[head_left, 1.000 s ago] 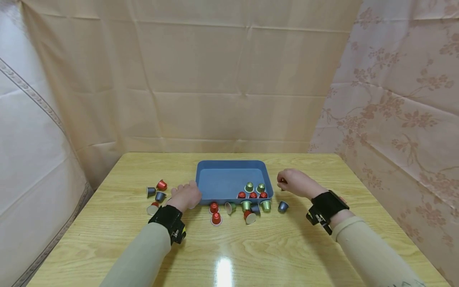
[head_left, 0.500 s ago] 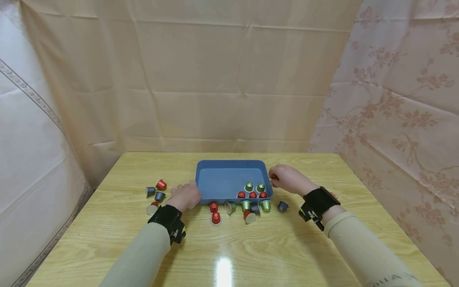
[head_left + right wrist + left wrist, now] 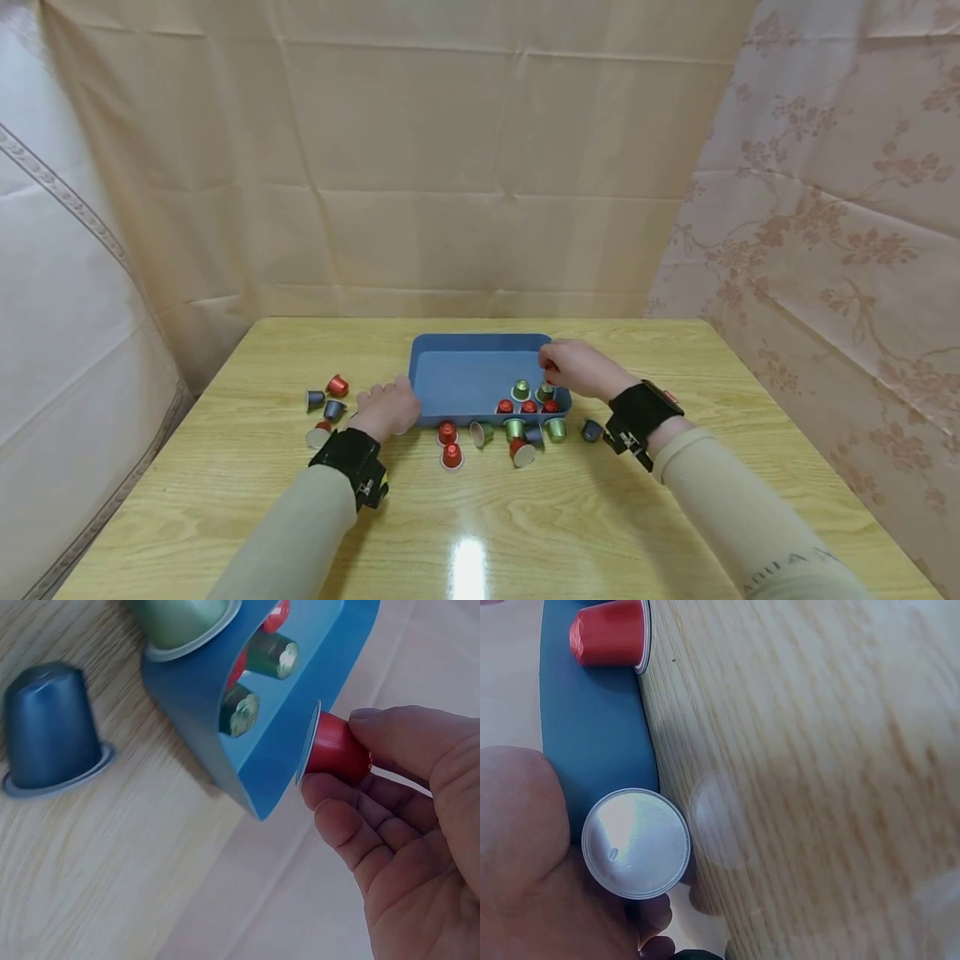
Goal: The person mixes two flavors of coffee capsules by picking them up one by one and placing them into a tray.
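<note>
My right hand (image 3: 583,368) is over the right end of the blue tray (image 3: 480,336). Between its thumb and fingers it pinches a red coffee capsule (image 3: 339,750), whose lid faces the tray. At the tray's front left corner is my left hand (image 3: 388,408), fingers curled. The left wrist view shows a capsule with a silver lid (image 3: 636,844) against these fingers; its body is hidden. Inside the tray stand red capsules (image 3: 528,407) in front and two green ones (image 3: 521,390) behind them, all toward the right.
Before the tray, red capsules (image 3: 452,456), green capsules (image 3: 556,431) and a dark blue one (image 3: 533,437) stand or lie on the wooden table (image 3: 420,533). Another dark blue capsule (image 3: 592,431) lies at right. Several more, including a red one (image 3: 337,386), are scattered on the left.
My right hand has moved left from beside the tray to above its right end, carrying the red coffee capsule. My left hand has stayed in place.
</note>
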{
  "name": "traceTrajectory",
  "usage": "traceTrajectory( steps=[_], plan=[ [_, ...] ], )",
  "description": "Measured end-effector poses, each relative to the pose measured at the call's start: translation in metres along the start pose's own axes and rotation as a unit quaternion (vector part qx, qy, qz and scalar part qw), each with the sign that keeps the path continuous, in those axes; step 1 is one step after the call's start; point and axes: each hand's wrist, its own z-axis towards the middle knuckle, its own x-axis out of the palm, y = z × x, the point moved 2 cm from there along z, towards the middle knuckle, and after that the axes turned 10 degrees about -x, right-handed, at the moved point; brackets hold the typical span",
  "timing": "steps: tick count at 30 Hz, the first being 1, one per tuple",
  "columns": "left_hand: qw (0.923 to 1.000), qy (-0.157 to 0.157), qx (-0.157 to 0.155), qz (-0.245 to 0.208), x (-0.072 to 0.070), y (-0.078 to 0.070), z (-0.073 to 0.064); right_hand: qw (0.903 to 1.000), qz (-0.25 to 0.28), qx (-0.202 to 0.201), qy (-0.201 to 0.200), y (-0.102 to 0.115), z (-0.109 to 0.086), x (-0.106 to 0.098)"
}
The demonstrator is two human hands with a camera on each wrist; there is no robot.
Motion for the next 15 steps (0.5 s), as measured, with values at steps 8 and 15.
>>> traceTrajectory(
  steps=[8,15],
  plan=[
    [1.0,-0.002,-0.003,0.0,0.0,0.0,-0.002,0.9999,0.004,0.004,0.015,0.009,0.014,0.004],
    [0.9999,-0.001,-0.009,0.006,0.001,-0.001,-0.001,0.9999,0.005,0.005,0.01,0.009,0.022,0.009]
  ],
)
